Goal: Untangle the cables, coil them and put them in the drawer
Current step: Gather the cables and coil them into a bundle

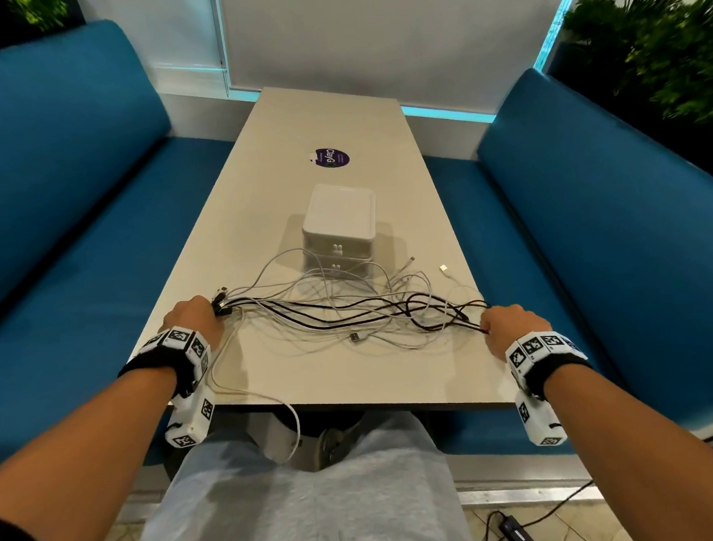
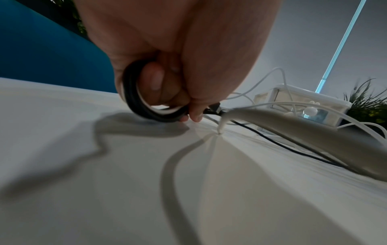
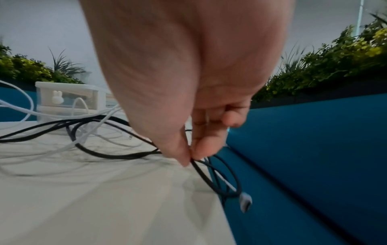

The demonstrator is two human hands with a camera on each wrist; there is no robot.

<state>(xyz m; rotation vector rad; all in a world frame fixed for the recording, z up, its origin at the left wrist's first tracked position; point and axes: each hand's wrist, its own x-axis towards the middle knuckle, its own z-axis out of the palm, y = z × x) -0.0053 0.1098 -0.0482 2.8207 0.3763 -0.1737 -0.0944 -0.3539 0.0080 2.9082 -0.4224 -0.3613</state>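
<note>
The tangled cables [image 1: 349,313] sprawl across the near half of the table [image 1: 334,118], from left edge to right. Just behind them the drawer unit [image 1: 338,229] stands mid-table, with bare tabletop on both sides of it and on the far half beyond.

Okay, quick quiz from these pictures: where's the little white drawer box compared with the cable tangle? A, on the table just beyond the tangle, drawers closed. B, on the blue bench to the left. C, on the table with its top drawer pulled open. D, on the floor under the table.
A: the white drawer box stands on the table just past the cables, both bunny-knob drawers closed.
</note>
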